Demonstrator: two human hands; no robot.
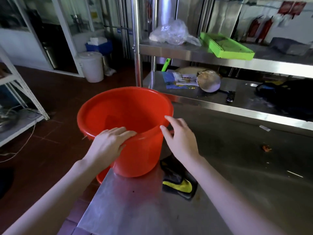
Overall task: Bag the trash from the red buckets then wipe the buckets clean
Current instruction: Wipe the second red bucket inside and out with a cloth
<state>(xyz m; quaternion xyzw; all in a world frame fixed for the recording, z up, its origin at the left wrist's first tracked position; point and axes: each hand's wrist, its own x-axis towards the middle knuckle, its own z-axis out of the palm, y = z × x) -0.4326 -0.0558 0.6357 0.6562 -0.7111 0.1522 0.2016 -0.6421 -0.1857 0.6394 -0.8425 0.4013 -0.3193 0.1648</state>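
Currently: red bucket point(138, 158) is standing upright at the left corner of the steel table point(228, 158). Left hand point(110, 141) is gripping its near rim, fingers hooking over the lip, thumb pressing the outer wall. Right hand point(181, 138) is hovering open at the right rim, fingers straight and spread; contact cannot be told. Black-and-yellow cloth point(177, 182) is lying crumpled just beside the bucket's base. Second red bucket point(101, 177) is showing partly below the table edge.

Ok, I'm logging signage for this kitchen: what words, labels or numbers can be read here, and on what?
Nothing is legible.
Red notices on the wall: blurred.
Yellow sticker on the glass door: blurred.
Blue tags on the steel cabinet: too small.
Leaflet on the shelf: blurred.
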